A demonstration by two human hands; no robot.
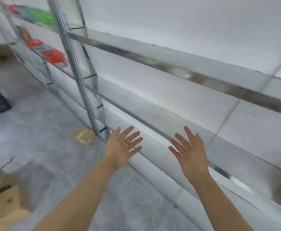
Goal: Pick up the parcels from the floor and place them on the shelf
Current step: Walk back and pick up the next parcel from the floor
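Cardboard-brown, the small parcel (83, 135) sits on the grey floor (44, 139), tucked against the foot of the metal upright (79, 67) of the shelf (178, 67). It lies to the left of and beyond our hands, its long side running roughly along the shelf front. Our left hand (122, 148) is the nearer, just right of it; our right hand (189, 151) is well apart. Both are empty, palms up, fingers (134, 136) spread wide. We judge the next reach goes left and down.
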